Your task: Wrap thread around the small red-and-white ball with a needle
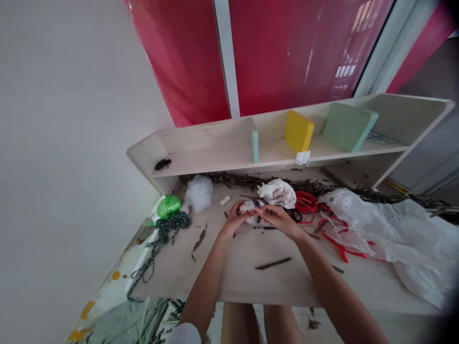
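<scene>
Both my hands meet over the desk at a small white, ridged bundle with dark strands across its middle. My left hand is curled around its left side. On the other side my right hand has its fingers pinched at the dark strands. Fingers cover part of the bundle, and its material is too small to make out. Just behind the right hand lies a crumpled white paper or cloth. A coil of red cord sits to its right, and a short white cylinder rests left of my hands.
Green patterned rope, a shiny green ball-like bundle and white fluffy stuffing lie at left. A clear plastic bag spreads at right. Dry twigs line the back below a shelf. One stick lies in front.
</scene>
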The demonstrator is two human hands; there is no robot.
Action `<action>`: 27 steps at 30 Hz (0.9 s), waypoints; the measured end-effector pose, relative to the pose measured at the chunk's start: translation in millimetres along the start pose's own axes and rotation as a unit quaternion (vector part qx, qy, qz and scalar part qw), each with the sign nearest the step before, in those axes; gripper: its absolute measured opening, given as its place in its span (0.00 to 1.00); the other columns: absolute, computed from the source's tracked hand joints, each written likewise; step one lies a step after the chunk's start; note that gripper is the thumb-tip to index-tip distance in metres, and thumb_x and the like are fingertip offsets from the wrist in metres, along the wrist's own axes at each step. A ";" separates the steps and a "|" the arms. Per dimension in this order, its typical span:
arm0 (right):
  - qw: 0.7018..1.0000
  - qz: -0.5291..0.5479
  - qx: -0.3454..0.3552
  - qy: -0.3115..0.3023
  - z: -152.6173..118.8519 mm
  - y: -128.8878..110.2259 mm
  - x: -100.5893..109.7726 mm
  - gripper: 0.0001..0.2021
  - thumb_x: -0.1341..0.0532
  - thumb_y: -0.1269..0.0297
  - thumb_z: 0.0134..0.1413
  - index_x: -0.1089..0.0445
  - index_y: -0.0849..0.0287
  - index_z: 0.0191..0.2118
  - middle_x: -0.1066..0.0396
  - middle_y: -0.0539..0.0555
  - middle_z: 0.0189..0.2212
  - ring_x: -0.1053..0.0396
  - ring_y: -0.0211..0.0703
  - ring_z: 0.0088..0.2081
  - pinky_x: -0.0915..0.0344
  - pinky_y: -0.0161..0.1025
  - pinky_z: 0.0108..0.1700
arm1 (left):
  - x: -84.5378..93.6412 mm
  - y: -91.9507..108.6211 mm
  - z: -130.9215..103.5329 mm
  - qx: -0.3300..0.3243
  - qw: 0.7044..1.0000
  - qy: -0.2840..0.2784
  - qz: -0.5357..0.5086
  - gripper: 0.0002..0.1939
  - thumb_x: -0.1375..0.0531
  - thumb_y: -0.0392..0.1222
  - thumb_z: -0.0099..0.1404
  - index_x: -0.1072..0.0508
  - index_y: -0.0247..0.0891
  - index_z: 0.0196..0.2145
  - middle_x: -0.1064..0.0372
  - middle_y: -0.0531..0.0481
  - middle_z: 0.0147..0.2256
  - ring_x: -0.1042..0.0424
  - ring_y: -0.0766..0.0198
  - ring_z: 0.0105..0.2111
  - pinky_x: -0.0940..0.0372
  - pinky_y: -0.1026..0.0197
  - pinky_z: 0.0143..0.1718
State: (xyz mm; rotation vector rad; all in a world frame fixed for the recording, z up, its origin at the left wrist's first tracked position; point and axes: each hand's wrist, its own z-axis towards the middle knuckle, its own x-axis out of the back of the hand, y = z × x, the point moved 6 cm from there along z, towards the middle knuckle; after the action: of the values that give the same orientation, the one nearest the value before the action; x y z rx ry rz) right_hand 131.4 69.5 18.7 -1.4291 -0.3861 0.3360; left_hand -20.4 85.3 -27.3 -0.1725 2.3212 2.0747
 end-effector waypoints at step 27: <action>0.985 0.060 -0.045 0.158 14.9 42.8 28.8 0.25 0.34 0.40 0.35 0.36 0.59 0.21 0.49 0.43 0.13 0.55 0.30 0.18 0.61 0.33 0.20 | -12.0 -5.5 -10.0 0.171 0.914 -0.093 -0.356 0.16 0.39 0.52 0.57 0.28 0.39 0.39 0.26 0.48 0.36 0.28 0.61 0.33 0.35 0.58 0.38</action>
State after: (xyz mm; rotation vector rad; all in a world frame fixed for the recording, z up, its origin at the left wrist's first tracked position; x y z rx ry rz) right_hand 150.6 100.4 -20.8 -1.5678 -0.0577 0.1852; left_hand -7.4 75.7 -30.5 -0.6584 2.0258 1.2629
